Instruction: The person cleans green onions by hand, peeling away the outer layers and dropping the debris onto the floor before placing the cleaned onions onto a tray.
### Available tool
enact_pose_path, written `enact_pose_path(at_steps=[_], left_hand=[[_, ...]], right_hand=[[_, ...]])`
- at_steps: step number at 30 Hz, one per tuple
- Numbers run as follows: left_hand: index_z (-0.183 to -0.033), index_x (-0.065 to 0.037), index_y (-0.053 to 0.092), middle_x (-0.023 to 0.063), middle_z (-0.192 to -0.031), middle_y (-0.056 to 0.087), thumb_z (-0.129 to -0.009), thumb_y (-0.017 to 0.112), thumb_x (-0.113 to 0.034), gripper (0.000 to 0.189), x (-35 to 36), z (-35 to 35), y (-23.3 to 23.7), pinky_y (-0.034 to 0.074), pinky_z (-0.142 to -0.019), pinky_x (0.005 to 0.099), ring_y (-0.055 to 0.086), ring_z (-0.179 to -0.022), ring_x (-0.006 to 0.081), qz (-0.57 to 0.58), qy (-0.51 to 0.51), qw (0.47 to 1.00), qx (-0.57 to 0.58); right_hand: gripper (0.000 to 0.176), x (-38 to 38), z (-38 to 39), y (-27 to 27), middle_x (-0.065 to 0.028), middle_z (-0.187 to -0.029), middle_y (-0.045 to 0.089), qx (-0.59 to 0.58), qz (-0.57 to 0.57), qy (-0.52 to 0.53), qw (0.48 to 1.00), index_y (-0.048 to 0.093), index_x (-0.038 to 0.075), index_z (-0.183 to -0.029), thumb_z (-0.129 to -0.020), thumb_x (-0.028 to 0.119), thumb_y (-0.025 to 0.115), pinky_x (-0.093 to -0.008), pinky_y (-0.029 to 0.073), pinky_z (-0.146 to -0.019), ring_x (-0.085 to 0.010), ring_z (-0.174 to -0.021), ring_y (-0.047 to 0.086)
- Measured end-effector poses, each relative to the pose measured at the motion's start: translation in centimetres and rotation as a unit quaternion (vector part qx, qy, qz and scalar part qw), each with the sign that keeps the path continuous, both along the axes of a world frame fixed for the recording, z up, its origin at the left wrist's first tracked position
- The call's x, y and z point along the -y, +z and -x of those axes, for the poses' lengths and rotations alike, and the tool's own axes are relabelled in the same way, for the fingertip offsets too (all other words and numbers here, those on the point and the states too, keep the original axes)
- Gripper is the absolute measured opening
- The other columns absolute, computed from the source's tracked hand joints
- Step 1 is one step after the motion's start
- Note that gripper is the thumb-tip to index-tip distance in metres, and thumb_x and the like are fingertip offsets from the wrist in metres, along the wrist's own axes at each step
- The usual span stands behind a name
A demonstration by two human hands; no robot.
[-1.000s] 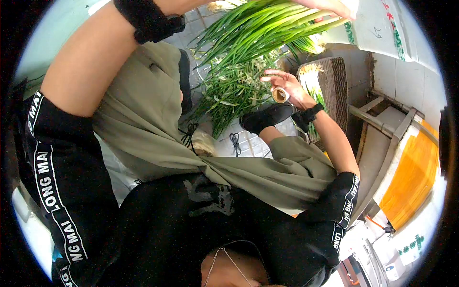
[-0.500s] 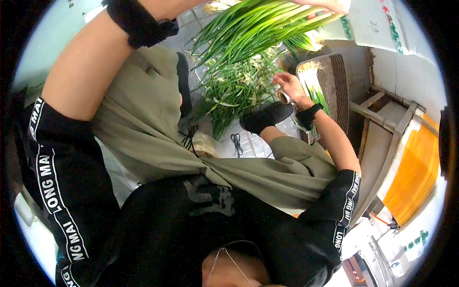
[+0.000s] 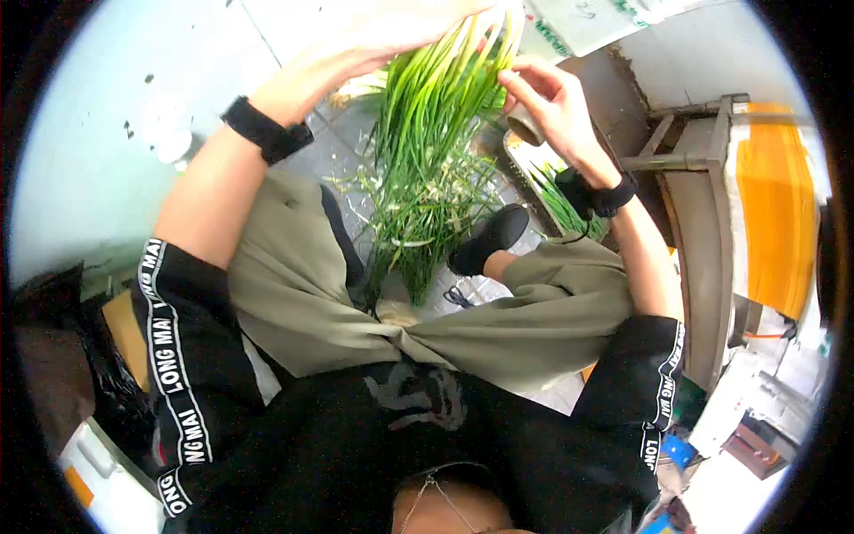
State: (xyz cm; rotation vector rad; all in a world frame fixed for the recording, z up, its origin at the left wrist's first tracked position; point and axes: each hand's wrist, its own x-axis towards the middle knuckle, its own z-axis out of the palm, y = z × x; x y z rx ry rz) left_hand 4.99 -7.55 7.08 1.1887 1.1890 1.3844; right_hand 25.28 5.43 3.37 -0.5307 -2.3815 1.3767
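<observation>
Left hand (image 3: 400, 40) raised, fingers clenched; right hand (image 3: 551, 102) raised beside it, fingers curled closed.

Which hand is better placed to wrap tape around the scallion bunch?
Right. The right hand already holds the tape roll beside the scallions, while the left hand is occupied holding them up.

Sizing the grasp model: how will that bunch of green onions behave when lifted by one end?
Likely floppy: the bunch of green onions hangs from the left hand, leaves fanning apart below. Probably light for its bulk; one hand carries it. Stalks may slip out: no binding shows, and the tape roll is in the right hand.
</observation>
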Motion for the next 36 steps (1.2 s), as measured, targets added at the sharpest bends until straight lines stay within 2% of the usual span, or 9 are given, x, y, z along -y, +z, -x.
enact_pose_path(at_steps=[4, 9, 11, 13, 19, 24, 27, 32, 36], left_hand=[[-0.12, 0.0, 0.06, 0.0069, -0.094, 0.069, -0.103, 0.05, -0.032, 0.038, -8.6, 2.0, -6.0, 0.053, -0.074, 0.0287, 0.065, -0.083, 0.014, 0.163, 0.017, 0.985, -0.057], [-0.112, -0.003, 0.062, 0.0042, -0.092, 0.066, -0.1, 0.055, -0.034, 0.034, -9.3, 1.4, -8.5, 0.051, -0.072, 0.0274, 0.063, -0.081, 0.0116, 0.08, 0.029, 0.996, -0.033], [-0.109, -0.004, 0.062, 0.0031, -0.091, 0.065, -0.099, 0.057, -0.035, 0.032, -9.5, 0.8, -9.4, 0.051, -0.071, 0.0268, 0.061, -0.081, 0.0106, 0.051, 0.022, 0.998, -0.012], [-0.107, -0.006, 0.063, 0.002, -0.09, 0.065, -0.098, 0.059, -0.036, 0.031, -9.2, 0.1, -10.5, 0.05, -0.07, 0.0263, 0.06, -0.08, 0.0097, 0.015, 0.002, 1.0, 0.02], [-0.113, -0.003, 0.06, 0.0042, -0.098, 0.064, -0.097, 0.061, -0.042, 0.042, -10.3, 1.0, -12.6, 0.051, -0.074, 0.0272, 0.06, -0.088, 0.0114, -0.054, 0.014, 0.998, 0.025], [-0.11, -0.004, 0.06, 0.0044, -0.099, 0.061, -0.09, 0.065, -0.05, 0.049, -9.1, 2.2, -9.8, 0.05, -0.084, 0.0294, 0.061, -0.092, 0.0142, -0.066, -0.048, 0.976, 0.201], [-0.108, -0.004, 0.061, 0.0045, -0.101, 0.061, -0.088, 0.066, -0.054, 0.054, -8.3, 2.0, -9.0, 0.049, -0.086, 0.0309, 0.06, -0.095, 0.0142, -0.061, -0.063, 0.97, 0.225], [-0.119, -0.002, 0.058, 0.0087, -0.113, 0.063, -0.091, 0.06, -0.06, 0.065, -8.6, 1.5, -9.3, 0.048, -0.097, 0.0339, 0.061, -0.107, 0.0185, -0.062, -0.067, 0.975, 0.201], [-0.131, 0.0, 0.053, 0.0113, -0.123, 0.062, -0.095, 0.056, -0.056, 0.066, -8.6, 1.3, -8.9, 0.045, -0.102, 0.035, 0.058, -0.115, 0.0201, -0.028, 0.018, 0.997, 0.073]], right_hand=[[0.018, -5.3, 0.7, -5.0, 0.0009, -0.09, 0.067, 0.016, 0.124, -0.033, 0.992, 0.068, 0.002, -0.106, -0.095, 0.017, 0.066, -0.0222, 0.051, -0.07, -0.0061, -0.076, 0.06], [0.019, -4.5, 0.5, -5.2, 0.0001, -0.091, 0.067, -0.029, 0.132, -0.031, 0.99, 0.067, 0.003, -0.107, -0.094, 0.016, 0.068, -0.0232, 0.05, -0.068, -0.0062, -0.076, 0.059], [0.019, -3.9, 0.7, -4.5, -0.0004, -0.089, 0.066, 0.034, -0.086, -0.096, 0.991, 0.067, 0.003, -0.1, -0.089, 0.016, 0.073, -0.0253, 0.049, -0.065, -0.0069, -0.071, 0.057], [0.021, -3.6, 1.4, -6.1, -0.0034, -0.085, 0.059, -0.063, -0.205, -0.076, 0.974, 0.065, 0.004, -0.09, -0.083, 0.019, 0.078, -0.0281, 0.047, -0.062, -0.0122, -0.065, 0.055], [0.029, -2.4, 2.4, -4.6, -0.0058, -0.089, 0.055, -0.052, -0.331, -0.05, 0.941, 0.06, 0.006, -0.1, -0.086, 0.026, 0.075, -0.0306, 0.048, -0.063, -0.0159, -0.067, 0.056], [0.044, -3.5, 3.0, -4.6, -0.007, -0.114, 0.063, -0.068, -0.079, -0.062, 0.993, 0.059, 0.004, -0.118, -0.088, 0.033, 0.073, -0.0324, 0.051, -0.071, -0.0151, -0.077, 0.061], [0.058, -3.0, 2.7, -3.1, -0.0133, -0.097, 0.068, 0.057, -0.133, 0.024, 0.989, 0.062, 0.0, -0.119, -0.082, 0.042, 0.078, -0.033, 0.051, -0.071, -0.0175, -0.077, 0.061], [0.049, -2.3, 3.9, -4.0, -0.0135, -0.062, 0.062, 0.024, -0.189, -0.018, 0.982, 0.07, 0.002, -0.102, -0.083, 0.047, 0.074, -0.0366, 0.048, -0.055, -0.0231, -0.051, 0.058], [0.043, -1.8, 3.8, -4.0, -0.0163, -0.061, 0.063, 0.053, -0.191, -0.075, 0.977, 0.07, 0.001, -0.099, -0.084, 0.041, 0.072, -0.0392, 0.051, -0.056, -0.0283, -0.056, 0.065]])
